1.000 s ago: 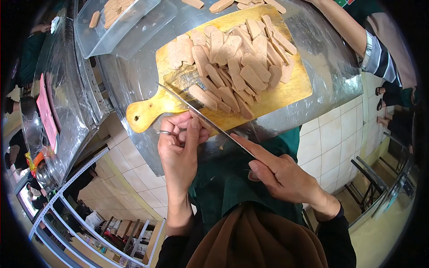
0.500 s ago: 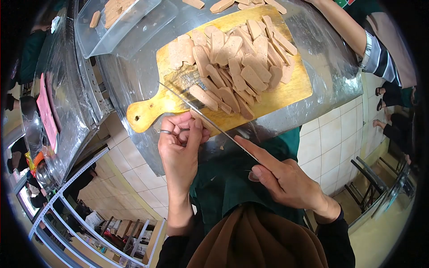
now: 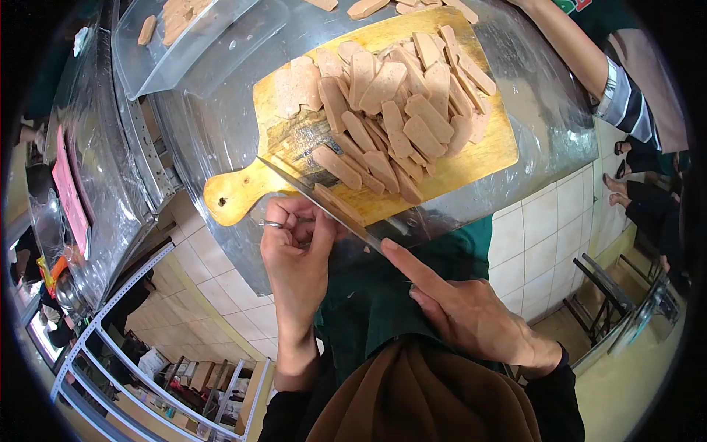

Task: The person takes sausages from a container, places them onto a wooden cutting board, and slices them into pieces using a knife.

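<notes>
My right hand [image 3: 471,309] grips a knife [image 3: 291,180], its index finger stretched along the spine. The handle is hidden in the palm. The blade lies slantwise over the near edge of a wooden cutting board [image 3: 486,158]. My left hand [image 3: 298,236], with a ring on one finger, is curled close to the blade. Its fingers pinch a sausage piece at the board's edge, mostly hidden by fingers and blade. Just beyond the blade a sausage slice [image 3: 340,204] leans. A heap of flat pinkish-brown sausage slices [image 3: 401,103] covers much of the board.
A clear plastic tub [image 3: 158,66] with more pieces stands at the upper left. Loose slices [image 3: 368,7] lie beyond the board on the plastic-covered table [image 3: 552,125]. Another person's arm [image 3: 567,44] reaches in at upper right. A metal rack [image 3: 103,331] stands at lower left.
The knife blade has turned to show more of its flat side, and a slice now stands out beyond it. My right hand has shifted slightly down. The left hand has barely moved.
</notes>
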Demonstrator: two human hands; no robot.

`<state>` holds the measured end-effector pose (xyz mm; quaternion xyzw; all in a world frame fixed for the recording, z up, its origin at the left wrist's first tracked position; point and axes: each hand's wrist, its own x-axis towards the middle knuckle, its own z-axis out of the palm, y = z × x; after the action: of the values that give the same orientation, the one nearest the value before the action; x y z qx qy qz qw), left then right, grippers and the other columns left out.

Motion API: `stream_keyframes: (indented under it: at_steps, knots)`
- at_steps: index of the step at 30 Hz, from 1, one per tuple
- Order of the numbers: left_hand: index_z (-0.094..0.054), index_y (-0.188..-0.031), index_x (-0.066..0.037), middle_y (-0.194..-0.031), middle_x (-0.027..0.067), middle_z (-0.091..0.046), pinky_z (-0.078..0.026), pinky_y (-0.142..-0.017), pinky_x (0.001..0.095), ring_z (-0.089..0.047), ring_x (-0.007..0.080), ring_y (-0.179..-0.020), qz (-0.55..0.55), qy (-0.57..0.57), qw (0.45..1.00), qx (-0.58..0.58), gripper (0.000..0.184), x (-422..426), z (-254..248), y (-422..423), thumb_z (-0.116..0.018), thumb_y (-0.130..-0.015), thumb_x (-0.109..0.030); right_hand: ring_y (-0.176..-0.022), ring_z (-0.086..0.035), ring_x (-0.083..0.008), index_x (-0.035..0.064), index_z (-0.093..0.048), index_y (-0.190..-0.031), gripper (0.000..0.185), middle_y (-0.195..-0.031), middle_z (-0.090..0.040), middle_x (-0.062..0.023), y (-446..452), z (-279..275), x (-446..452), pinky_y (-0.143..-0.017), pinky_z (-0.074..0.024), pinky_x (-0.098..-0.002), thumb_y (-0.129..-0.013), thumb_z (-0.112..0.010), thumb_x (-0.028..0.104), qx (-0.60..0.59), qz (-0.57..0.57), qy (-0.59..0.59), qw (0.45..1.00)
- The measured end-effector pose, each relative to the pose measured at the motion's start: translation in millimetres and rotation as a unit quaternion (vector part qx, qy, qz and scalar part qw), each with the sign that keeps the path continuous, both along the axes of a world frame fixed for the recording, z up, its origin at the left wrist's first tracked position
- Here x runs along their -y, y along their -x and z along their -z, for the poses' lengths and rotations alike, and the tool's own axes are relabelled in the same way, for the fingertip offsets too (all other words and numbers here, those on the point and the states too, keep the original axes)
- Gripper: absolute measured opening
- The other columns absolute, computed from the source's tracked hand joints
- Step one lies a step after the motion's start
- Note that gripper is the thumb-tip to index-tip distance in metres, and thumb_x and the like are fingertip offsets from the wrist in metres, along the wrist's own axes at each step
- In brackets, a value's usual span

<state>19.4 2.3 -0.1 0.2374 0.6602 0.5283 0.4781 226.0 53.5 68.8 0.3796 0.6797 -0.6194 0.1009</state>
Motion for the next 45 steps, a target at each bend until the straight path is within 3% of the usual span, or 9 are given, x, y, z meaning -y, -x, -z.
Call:
stream_keyframes:
  at_steps: [6, 9, 12, 17, 19, 20, 22, 28, 45]
  knots:
    - [-0.05, -0.106, 0.003, -0.096, 0.0097, -0.062, -0.059, -0.075, 0.0261, -0.067, 0.0117, -0.081, -0.024, 0.021, 0.999, 0.017, 0.013, -4, -4, -3, -0.059, -0.096, 0.002, -0.072, -0.063, -0.0452, 0.014, -0.022, -0.156, 0.066, -0.084, -0.065, -0.0257, 11, 10, -5, -0.062, -0.0484, -0.0503, -0.097, -0.052, 0.005, -0.019, 0.015, -0.005, 1.0]
    - [-0.05, -0.105, 0.003, -0.094, 0.0093, -0.062, -0.058, -0.074, 0.0258, -0.067, 0.0119, -0.08, -0.035, 0.029, 0.999, 0.02, 0.014, -5, -4, -5, -0.059, -0.096, 0.001, -0.053, -0.061, -0.0413, 0.0224, -0.015, -0.157, 0.067, -0.059, -0.059, -0.0204, 12, 24, 3, -0.05, -0.0485, -0.0501, -0.101, -0.049, 0.014, -0.072, 0.036, -0.065, 0.995]
    - [-0.049, -0.105, 0.003, -0.092, 0.0089, -0.062, -0.058, -0.074, 0.0257, -0.067, 0.0122, -0.079, -0.028, 0.032, 0.999, 0.01, 0.014, -5, -5, -5, -0.06, -0.095, 0.001, -0.073, -0.064, -0.0447, 0.0127, -0.021, -0.156, 0.066, -0.096, -0.067, -0.0248, 13, 7, -7, -0.063, -0.0498, -0.0498, -0.098, -0.051, 0.005, 0.004, -0.005, 0.002, 1.0]
    - [-0.049, -0.104, 0.002, -0.09, 0.0083, -0.063, -0.058, -0.073, 0.0252, -0.067, 0.0123, -0.078, -0.02, 0.026, 0.999, -0.003, 0.014, -4, -4, -3, -0.06, -0.095, 0.002, -0.086, -0.065, -0.0439, 0.0131, -0.022, -0.155, 0.065, -0.126, -0.061, -0.0214, 12, 7, -8, -0.072, -0.0537, -0.0479, -0.097, -0.05, 0.004, -0.012, -0.021, 0.005, 1.0]
    - [-0.049, -0.104, 0.002, -0.09, 0.0083, -0.063, -0.058, -0.073, 0.0255, -0.067, 0.0127, -0.078, -0.02, 0.012, 1.0, 0.002, 0.014, -5, -4, -4, -0.06, -0.095, 0.002, -0.079, -0.064, -0.0432, 0.0184, -0.019, -0.156, 0.067, -0.108, -0.059, -0.0204, 19, 13, -10, -0.069, -0.0528, -0.0484, -0.098, -0.05, 0.006, -0.029, -0.012, -0.015, 0.999]
    - [-0.049, -0.104, 0.002, -0.089, 0.0083, -0.063, -0.058, -0.073, 0.0256, -0.068, 0.013, -0.079, -0.021, 0.004, 1.0, 0.003, 0.014, -5, -4, -3, -0.06, -0.095, 0.002, -0.069, -0.063, -0.0426, 0.0235, -0.016, -0.157, 0.07, -0.085, -0.06, -0.0204, 22, 23, -8, -0.062, -0.051, -0.0495, -0.098, -0.05, 0.007, -0.048, -0.003, -0.04, 0.998]
    - [-0.049, -0.105, 0.002, -0.089, 0.0085, -0.063, -0.059, -0.073, 0.0263, -0.068, 0.0137, -0.08, -0.005, 0.01, 1.0, -0.019, 0.014, -4, -5, -2, -0.06, -0.095, 0.002, -0.059, -0.063, -0.042, 0.0288, -0.012, -0.157, 0.073, -0.063, -0.06, -0.0202, 24, 27, -6, -0.056, -0.0492, -0.0508, -0.098, -0.05, 0.009, -0.066, 0.006, -0.062, 0.996]
    - [-0.05, -0.107, 0.003, -0.089, 0.0081, -0.064, -0.058, -0.073, 0.0253, -0.067, 0.0122, -0.08, -0.008, 0.018, 1.0, -0.013, 0.015, -5, -7, -3, -0.061, -0.095, 0.001, -0.058, -0.063, -0.0405, 0.0284, -0.014, -0.157, 0.072, -0.062, -0.06, -0.0188, 19, 19, 0, -0.054, -0.0496, -0.0498, -0.098, -0.05, 0.009, -0.062, 0.031, -0.041, 0.997]
    - [-0.053, -0.107, 0.002, -0.088, 0.0065, -0.065, -0.053, -0.069, 0.021, -0.066, 0.0097, -0.078, -0.012, 0.051, 0.998, -0.033, 0.017, -6, -7, -4, -0.064, -0.094, -0.001, -0.056, -0.063, -0.039, 0.0277, -0.017, -0.156, 0.068, -0.063, -0.062, -0.0191, 38, 28, -4, -0.049, -0.0507, -0.0493, -0.099, -0.051, 0.012, -0.031, 0.012, -0.119, 0.992]
